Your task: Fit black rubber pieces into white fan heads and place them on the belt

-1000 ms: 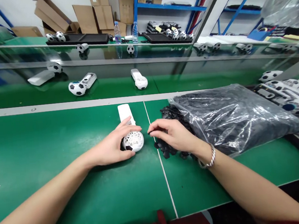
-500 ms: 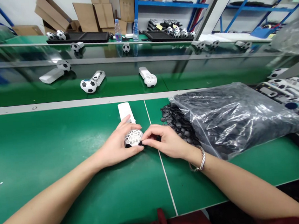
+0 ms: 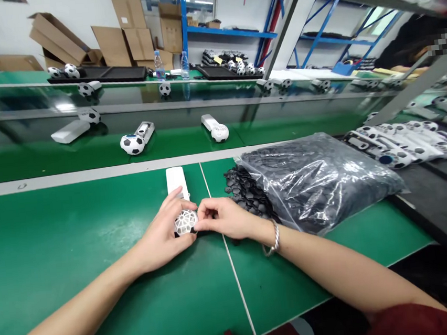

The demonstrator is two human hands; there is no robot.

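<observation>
My left hand [image 3: 164,233] curls round the ball-shaped head [image 3: 185,221] of a white handheld device, which has an openwork lattice on top and black patches along its lower edge. The device's flat white handle [image 3: 175,180] points away from me on the green bench. At the ball's right edge, my right hand [image 3: 222,217] is closed in a pinch, its fingertips touching the rim beside a black patch. What lies between those fingertips is too small to make out. Just beyond the right hand is a heap of small black plastic pieces [image 3: 245,189], spilling from a clear plastic bag [image 3: 319,179].
Past a pale ledge [image 3: 90,175], several football-headed devices lie on a glossy green surface, one [image 3: 133,143] among them. More devices [image 3: 411,141] fill a black tray at the right. Water bottles [image 3: 184,66] and cardboard boxes [image 3: 109,49] stand at the back.
The camera view has turned to the right, so the scene sits farther left. My hands remain on the ball-shaped head, the right one still pinched at its edge.
</observation>
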